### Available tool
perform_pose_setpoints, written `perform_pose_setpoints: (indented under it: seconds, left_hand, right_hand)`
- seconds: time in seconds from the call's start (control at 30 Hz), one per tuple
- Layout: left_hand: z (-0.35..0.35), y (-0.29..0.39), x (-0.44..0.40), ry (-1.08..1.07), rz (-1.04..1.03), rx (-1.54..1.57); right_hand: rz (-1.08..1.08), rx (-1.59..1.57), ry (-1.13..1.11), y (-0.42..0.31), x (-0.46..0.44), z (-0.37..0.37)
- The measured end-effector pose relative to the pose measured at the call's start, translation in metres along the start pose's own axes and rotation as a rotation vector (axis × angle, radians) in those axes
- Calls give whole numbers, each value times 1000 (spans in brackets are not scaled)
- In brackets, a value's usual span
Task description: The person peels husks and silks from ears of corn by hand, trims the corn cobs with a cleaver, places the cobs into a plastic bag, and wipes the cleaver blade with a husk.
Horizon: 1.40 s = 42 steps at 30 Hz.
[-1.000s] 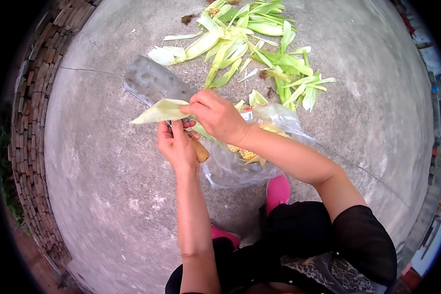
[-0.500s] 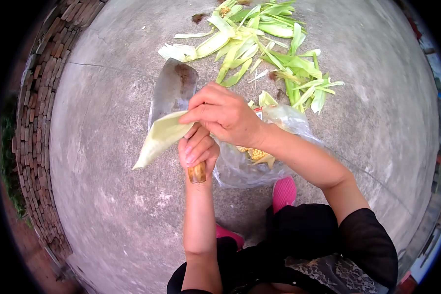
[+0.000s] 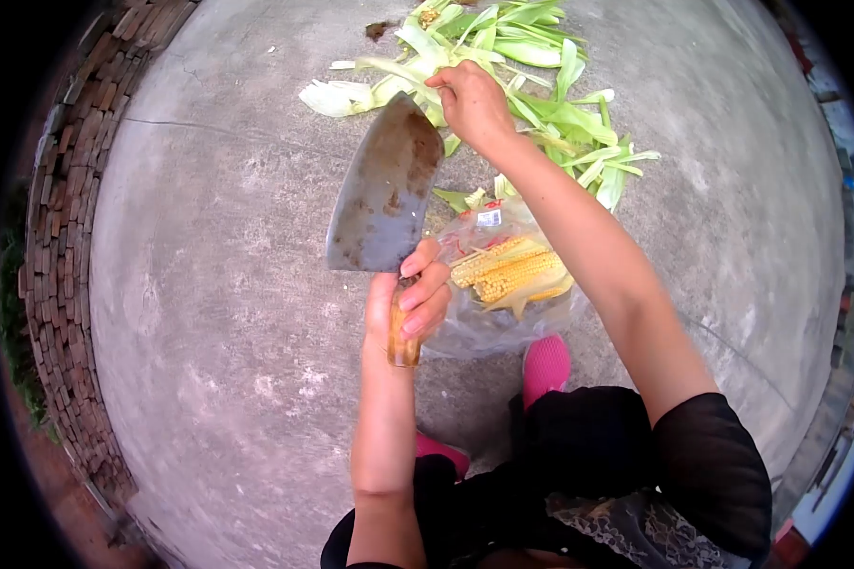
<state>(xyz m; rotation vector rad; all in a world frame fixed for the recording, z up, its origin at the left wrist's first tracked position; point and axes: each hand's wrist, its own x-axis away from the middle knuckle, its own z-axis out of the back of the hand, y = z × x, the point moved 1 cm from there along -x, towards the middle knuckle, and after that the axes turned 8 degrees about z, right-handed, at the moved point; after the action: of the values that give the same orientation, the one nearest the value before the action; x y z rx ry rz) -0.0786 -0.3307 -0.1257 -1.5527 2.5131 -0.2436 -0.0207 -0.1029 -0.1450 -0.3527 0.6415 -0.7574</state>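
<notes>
My left hand (image 3: 416, 296) is wrapped round the wooden handle of a broad cleaver (image 3: 386, 190), whose dark, stained blade points up and away. Farther forward, my right hand (image 3: 474, 102) has its fingertips pinched at a pale corn husk (image 3: 389, 66), which overlaps the pile of green husks (image 3: 531, 52). Between my arms, several yellow corn cobs (image 3: 512, 275) lie on a clear plastic bag (image 3: 484, 334), with some dry husk around them.
Grey concrete ground (image 3: 218, 284) spreads around, with thin cracks. A stacked brick border (image 3: 62, 275) curves along the left. My pink shoes (image 3: 547, 365) are just below the bag. A brown scrap (image 3: 378, 30) lies left of the husks.
My right hand has moved forward with the pale husk, away from my left hand to the pile. The cleaver has swung upright and tilts slightly right, and the cobs are more exposed.
</notes>
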Motion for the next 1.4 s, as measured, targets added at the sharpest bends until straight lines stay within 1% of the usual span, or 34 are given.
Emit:
perform_pose_setpoints:
  seconds: [0.03,0.07,0.1,0.13,0.17,0.2,0.27,0.33,0.4,0.47,0.53,0.57,0.6,0.63,0.67,0.7,0.73,0.77,0.8,0.87,0.9,0.93,0.97,1.0,1.03,1.07,1.1,1.13,1.17,1.2,1.27,1.3,1.33,1.4]
  left_hand:
    - [2,0,3,-47,-31,-3]
    - [-3,2,6,22,-75,-51]
    - [-10,9,7,87,-118,-111]
    - [-10,16,10,74,-184,-208]
    - [-10,21,15,64,-251,-304]
    - [-7,23,22,67,-254,-294]
    - [-1,32,34,192,-370,-608]
    - [3,31,41,225,-358,-620]
    - [11,32,46,639,-387,-858]
    - [18,29,42,643,-363,-791]
    - [23,19,32,822,-331,-866]
    - [28,18,32,829,-247,-910]
    - [33,18,31,829,-246,-909]
    - [38,15,28,903,-215,-945]
    - [41,11,26,978,-185,-979]
    - [41,5,29,1077,-169,-1015]
    - [43,1,35,1080,-172,-1015]
    - [49,-3,45,1172,-228,-1244]
    - [56,-5,53,1253,-288,-1477]
    - [59,-10,77,1186,-210,-1683]
    - [60,-16,88,1209,-105,-1584]
    - [60,-22,96,1232,-4,-1482]
    - [63,-30,100,1232,-9,-1483]
    - [69,-40,102,1294,16,-1349]
    - [74,-47,102,1350,41,-1212]
    - [80,-50,100,1349,38,-1214]
    - [86,-54,97,1267,26,-1104]
    - [85,-55,93,1181,13,-995]
    - [83,-54,90,1234,68,-953]
    - [82,-52,86,1231,66,-952]
    - [65,-48,71,1095,-56,-788]
    - [51,-44,65,1049,-84,-800]
    - [31,-39,57,1049,-96,-805]
    - [-10,-32,40,822,-127,-689]
  right_hand:
    - [98,23,59,15,7,-2]
    - [195,41,110,27,19,-2]
    - [303,107,97,38,29,-1]
    - [299,108,84,40,39,11]
    - [150,18,-85,35,51,27]
    - [1,-69,-250,32,64,41]
    - [37,-40,-313,34,93,70]
    - [17,-54,-399,23,119,99]
    - [-22,-40,-480,9,147,118]
    - [-20,-77,-530,0,172,120]
    - [-28,-116,-580,1,193,114]
    - [61,-90,-551,0,200,107]
    - [150,-64,-519,-1,203,103]
    - [185,171,-511,-1,202,101]
    - [185,170,-514,4,200,102]
    - [144,352,-494,14,196,104]
    - [101,533,-468,23,193,107]
    - [108,569,-344,32,194,109]
    - [109,571,-335,42,195,114]
    - [-289,331,-465,62,205,125]
    - [-289,334,-461,68,208,131]
    - [-416,190,-495,73,212,135]
    - [-538,42,-526,74,212,136]
    - [-536,41,-524,71,213,136]
    - [-754,-245,-439,63,213,136]
    - [-960,-533,-340,55,212,137]
    - [-957,-532,-339,47,209,136]
    - [-1030,-711,-272,38,205,135]
    - [-1099,-890,-201,32,202,136]
    - [-1096,-887,-201,32,198,137]
    - [-1039,-1007,-184,30,184,139]
    - [-1032,-1010,-191,22,175,144]
    - [-962,-1048,-200,6,160,152]
    - [-878,-1088,-209,-20,135,161]
